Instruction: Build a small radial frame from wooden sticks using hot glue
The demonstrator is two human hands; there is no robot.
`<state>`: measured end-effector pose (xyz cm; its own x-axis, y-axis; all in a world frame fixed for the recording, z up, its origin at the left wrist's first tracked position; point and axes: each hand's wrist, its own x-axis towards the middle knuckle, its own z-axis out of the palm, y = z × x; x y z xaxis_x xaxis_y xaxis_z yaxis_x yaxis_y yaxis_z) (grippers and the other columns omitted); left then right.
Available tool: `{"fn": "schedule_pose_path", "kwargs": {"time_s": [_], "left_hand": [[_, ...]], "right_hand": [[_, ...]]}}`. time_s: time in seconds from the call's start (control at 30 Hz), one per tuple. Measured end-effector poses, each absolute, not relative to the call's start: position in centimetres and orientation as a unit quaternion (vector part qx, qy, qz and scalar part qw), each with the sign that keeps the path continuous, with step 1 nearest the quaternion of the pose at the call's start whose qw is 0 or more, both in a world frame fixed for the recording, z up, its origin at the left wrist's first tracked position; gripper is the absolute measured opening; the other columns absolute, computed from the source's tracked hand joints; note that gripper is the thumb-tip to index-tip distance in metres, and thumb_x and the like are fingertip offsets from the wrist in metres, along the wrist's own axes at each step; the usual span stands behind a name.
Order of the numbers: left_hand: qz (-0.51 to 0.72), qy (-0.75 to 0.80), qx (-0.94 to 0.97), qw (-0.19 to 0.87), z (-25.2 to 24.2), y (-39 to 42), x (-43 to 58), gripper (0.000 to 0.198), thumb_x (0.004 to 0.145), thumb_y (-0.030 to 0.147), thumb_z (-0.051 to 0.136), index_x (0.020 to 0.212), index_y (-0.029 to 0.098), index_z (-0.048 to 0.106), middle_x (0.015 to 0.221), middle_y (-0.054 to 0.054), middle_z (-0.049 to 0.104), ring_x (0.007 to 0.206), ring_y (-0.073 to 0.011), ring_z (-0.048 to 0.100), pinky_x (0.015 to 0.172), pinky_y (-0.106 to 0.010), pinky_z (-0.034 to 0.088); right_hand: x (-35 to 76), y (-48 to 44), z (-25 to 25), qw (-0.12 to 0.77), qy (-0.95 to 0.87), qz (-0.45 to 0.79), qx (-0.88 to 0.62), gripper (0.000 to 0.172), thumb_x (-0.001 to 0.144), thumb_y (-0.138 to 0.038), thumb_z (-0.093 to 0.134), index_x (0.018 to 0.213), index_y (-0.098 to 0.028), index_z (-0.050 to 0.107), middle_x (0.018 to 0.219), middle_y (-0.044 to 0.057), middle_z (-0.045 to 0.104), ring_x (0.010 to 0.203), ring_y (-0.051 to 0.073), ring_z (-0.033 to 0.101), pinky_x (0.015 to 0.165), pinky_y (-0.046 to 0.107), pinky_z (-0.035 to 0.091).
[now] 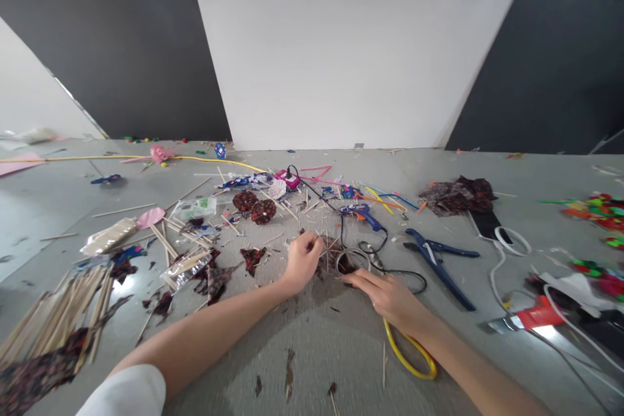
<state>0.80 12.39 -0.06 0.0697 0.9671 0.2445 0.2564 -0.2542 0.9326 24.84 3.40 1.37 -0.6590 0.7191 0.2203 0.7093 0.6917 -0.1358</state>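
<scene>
My left hand (303, 263) is closed in a pinch at the left edge of a dark patterned cloth piece (325, 265) with thin sticks (329, 248) across it. What lies between those fingers is too small to make out. Opposite it, my right hand (387, 299) has its fingers pressed together at the cloth's right side, on a dark scrap of cloth. Just beyond its fingertips is a grey ring (353, 251), round like a tape roll. A yellow loop (414, 364) emerges beneath my right wrist. A blue glue gun (363, 213) lies beyond both hands.
Blue-handled cutters (441, 266) lie right of my right hand, near a crumpled cloth (461, 196) and a red-handled tool (531, 317). Left are bundled sticks (63, 312), cloth scraps (252, 260) and two patterned rosettes (263, 211). A white panel (351, 65) stands behind.
</scene>
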Motion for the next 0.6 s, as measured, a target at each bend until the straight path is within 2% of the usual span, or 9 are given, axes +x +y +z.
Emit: {"fn": "schedule_pose_path", "kwargs": {"time_s": [0.1,0.17,0.27,0.4,0.5,0.6], "left_hand": [[0.505,0.489,0.615,0.358,0.0,12.2,0.6,0.040,0.097,0.035,0.050,0.064,0.021,0.033,0.065,0.004,0.039,0.066,-0.0126,0.040,0.065,-0.027,0.030],[0.527,0.484,0.608,0.343,0.2,12.1,0.4,0.037,0.101,0.035,0.047,0.069,0.022,0.036,0.070,0.002,0.043,0.070,-0.0141,0.043,0.068,-0.027,0.034],[0.576,0.479,0.590,0.300,0.4,11.9,0.3,0.025,0.106,0.033,0.039,0.085,0.022,0.048,0.086,-0.003,0.052,0.083,-0.0179,0.051,0.079,-0.030,0.042],[0.631,0.475,0.576,0.208,-0.1,11.2,0.0,0.018,0.108,0.037,0.037,0.104,0.024,0.049,0.105,-0.008,0.051,0.098,-0.0225,0.052,0.091,-0.037,0.046],[0.634,0.411,0.632,0.173,-0.7,10.3,-0.2,0.019,0.109,0.034,0.034,0.112,0.023,0.050,0.109,-0.011,0.051,0.103,-0.0242,0.053,0.093,-0.042,0.049],[0.596,0.274,0.739,0.156,-0.7,9.6,-0.5,0.018,0.106,0.025,0.037,0.118,0.022,0.050,0.107,-0.012,0.054,0.100,-0.0249,0.056,0.088,-0.042,0.052]], "right_hand": [[25.0,3.4,1.1,0.125,-0.909,0.028,-0.397,0.079,0.078,0.010,0.046,0.148,-0.026,0.052,0.136,0.005,0.070,0.102,0.016,0.075,0.074,0.025,0.051],[25.0,3.4,1.1,0.123,-0.909,0.029,-0.398,0.079,0.079,0.010,0.045,0.149,-0.026,0.052,0.137,0.006,0.070,0.104,0.016,0.074,0.074,0.025,0.051],[25.0,3.5,1.0,0.119,-0.911,0.023,-0.393,0.081,0.077,0.011,0.043,0.150,-0.024,0.052,0.139,0.008,0.069,0.106,0.017,0.074,0.075,0.025,0.052],[25.0,3.5,1.1,0.119,-0.910,0.031,-0.395,0.083,0.074,0.010,0.043,0.150,-0.022,0.052,0.140,0.009,0.068,0.110,0.018,0.073,0.077,0.025,0.052],[25.0,3.5,1.3,0.110,-0.906,0.053,-0.406,0.083,0.072,0.010,0.043,0.148,-0.021,0.055,0.141,0.009,0.067,0.110,0.018,0.072,0.080,0.025,0.051],[25.0,3.5,1.4,0.112,-0.905,0.066,-0.405,0.083,0.071,0.010,0.045,0.147,-0.022,0.057,0.144,0.009,0.066,0.109,0.019,0.072,0.078,0.024,0.049]]}}
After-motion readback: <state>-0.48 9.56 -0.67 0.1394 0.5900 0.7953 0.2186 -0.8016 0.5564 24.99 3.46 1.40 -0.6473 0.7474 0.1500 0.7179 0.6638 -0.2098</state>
